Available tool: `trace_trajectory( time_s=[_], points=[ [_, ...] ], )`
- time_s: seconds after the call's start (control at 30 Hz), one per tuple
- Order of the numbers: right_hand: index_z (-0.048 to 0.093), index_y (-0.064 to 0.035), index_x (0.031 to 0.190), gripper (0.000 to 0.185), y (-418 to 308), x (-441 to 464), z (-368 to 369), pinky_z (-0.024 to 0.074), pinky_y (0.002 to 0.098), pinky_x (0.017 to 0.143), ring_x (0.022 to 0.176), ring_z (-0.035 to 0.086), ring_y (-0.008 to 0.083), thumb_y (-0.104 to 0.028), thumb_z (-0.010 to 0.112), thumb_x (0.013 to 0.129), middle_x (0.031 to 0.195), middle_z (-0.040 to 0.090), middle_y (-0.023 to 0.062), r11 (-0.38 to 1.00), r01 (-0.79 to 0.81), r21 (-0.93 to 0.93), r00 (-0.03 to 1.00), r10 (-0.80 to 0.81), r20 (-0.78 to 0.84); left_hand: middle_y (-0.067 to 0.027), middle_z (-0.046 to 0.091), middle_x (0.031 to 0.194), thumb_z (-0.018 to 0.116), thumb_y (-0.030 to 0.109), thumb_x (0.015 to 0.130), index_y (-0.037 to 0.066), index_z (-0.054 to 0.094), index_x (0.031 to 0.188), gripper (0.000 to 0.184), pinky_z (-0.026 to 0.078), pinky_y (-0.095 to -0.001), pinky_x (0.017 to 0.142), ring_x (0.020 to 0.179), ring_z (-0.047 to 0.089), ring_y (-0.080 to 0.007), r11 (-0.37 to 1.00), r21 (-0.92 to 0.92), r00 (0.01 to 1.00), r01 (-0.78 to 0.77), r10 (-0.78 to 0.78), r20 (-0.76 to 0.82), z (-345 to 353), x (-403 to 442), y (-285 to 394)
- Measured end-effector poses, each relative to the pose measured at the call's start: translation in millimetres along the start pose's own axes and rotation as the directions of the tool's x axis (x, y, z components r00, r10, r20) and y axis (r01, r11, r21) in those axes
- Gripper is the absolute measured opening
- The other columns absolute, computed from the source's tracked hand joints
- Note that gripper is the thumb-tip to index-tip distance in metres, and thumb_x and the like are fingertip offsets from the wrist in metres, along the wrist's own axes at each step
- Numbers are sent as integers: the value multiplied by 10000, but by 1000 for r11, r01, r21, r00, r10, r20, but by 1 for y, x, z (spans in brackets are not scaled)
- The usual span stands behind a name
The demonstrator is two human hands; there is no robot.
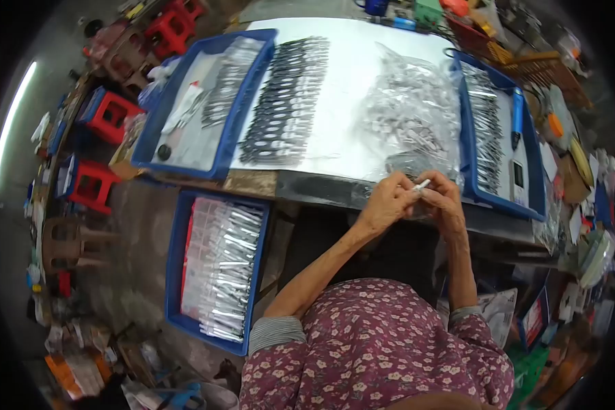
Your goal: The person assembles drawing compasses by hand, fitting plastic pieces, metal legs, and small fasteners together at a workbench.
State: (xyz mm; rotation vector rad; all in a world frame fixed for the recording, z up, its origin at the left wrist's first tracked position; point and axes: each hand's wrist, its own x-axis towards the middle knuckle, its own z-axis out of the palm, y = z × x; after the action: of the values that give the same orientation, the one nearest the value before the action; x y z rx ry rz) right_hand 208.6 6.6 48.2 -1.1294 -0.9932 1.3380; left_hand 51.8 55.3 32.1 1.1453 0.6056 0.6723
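My left hand [388, 205] and my right hand [444, 199] meet at the front edge of the table, fingers pinched together. Between their fingertips is a small white stick-like piece [422, 185]; its exact kind is too small to make out. Just beyond the hands lies a clear plastic bag [410, 109] holding many small pale pieces. To its left, slim dark-and-silver metal tools [283, 102] are lined up in a dense row on the white tabletop [348, 75].
Blue trays stand at left [227, 130] and right [469, 147], both holding metal tools. The right one also has a blue pen-shaped tool [517, 116] and a small device with a display [518, 179]. A lower blue tray [173, 273] holds packed silver pieces. Red stools [92, 184] stand left.
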Motion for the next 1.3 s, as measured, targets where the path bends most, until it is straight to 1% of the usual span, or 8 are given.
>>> trace_trajectory(
  time_s=[0.1, 0.33, 0.7, 0.83, 0.9, 1.13, 1.2, 1.3],
  points=[
    [604, -10, 929, 208, 0, -3, -5, 317, 169, 476, 537, 445, 30, -147, 638, 776, 668, 548, -14, 998, 23, -59, 998, -27, -60, -35, 558, 606, 600, 209, 859, 66, 500, 870, 175, 250, -158, 348, 417, 397, -30, 982, -156, 993, 106, -98, 60, 1, 4, -2],
    [627, -44, 916, 153, -1, -5, -13, 330, 183, 470, 555, 467, 27, -137, 608, 796, 673, 556, -21, 997, 21, -75, 1000, -21, -5, -36, 530, 608, 603, 220, 840, 78, 500, 867, 178, 258, -167, 356, 421, 396, -56, 968, -159, 980, 192, -181, 82, 3, 6, 3],
    [605, -7, 796, 172, 2, -3, -9, 300, 199, 431, 502, 403, 26, -176, 578, 821, 563, 464, -46, 992, 122, 18, 992, -122, -13, -39, 501, 555, 596, 153, 845, 62, 483, 815, 148, 208, -170, 322, 378, 352, -49, 940, -251, 973, 231, -224, 56, 10, 7, 8],
    [593, 13, 739, 177, -3, -2, -1, 324, 209, 434, 513, 435, 40, -156, 583, 789, 567, 498, -21, 959, 276, -62, 961, -277, -13, -30, 450, 544, 565, 165, 858, 90, 457, 794, 146, 215, -160, 327, 373, 331, -52, 928, -291, 972, 235, -221, 79, 6, 5, 9],
    [593, 19, 709, 170, 1, 1, 8, 340, 216, 438, 516, 450, 47, -141, 591, 765, 568, 512, -7, 937, 349, 29, 937, -348, -42, -37, 445, 552, 546, 182, 866, 96, 447, 801, 146, 224, -158, 325, 369, 328, -58, 936, -275, 976, 218, -203, 82, -3, 4, 6],
    [606, 25, 713, 142, 10, 12, 5, 360, 217, 433, 521, 491, 64, -117, 619, 725, 587, 541, 14, 927, 374, 24, 924, -375, 81, -30, 450, 574, 512, 247, 900, 78, 464, 898, 176, 263, -172, 300, 368, 343, -64, 944, -248, 967, 217, -174, 185, -23, 4, -1],
    [607, 23, 696, 135, 12, 14, 10, 355, 217, 421, 513, 492, 66, -110, 627, 715, 578, 542, 16, 903, 398, 161, 908, -412, 69, -38, 461, 591, 509, 247, 904, 62, 466, 916, 190, 266, -175, 298, 374, 349, -66, 951, -243, 976, 189, -155, 152, -27, 3, 1],
    [603, 41, 708, 123, 8, 16, 14, 381, 229, 465, 541, 501, 80, -80, 603, 726, 585, 554, 35, 931, 359, 70, 931, -363, 45, -33, 473, 598, 588, 256, 848, 45, 484, 908, 243, 274, -174, 312, 382, 351, -64, 968, -191, 986, 161, -148, 79, -17, -1, 9]
  ],
)
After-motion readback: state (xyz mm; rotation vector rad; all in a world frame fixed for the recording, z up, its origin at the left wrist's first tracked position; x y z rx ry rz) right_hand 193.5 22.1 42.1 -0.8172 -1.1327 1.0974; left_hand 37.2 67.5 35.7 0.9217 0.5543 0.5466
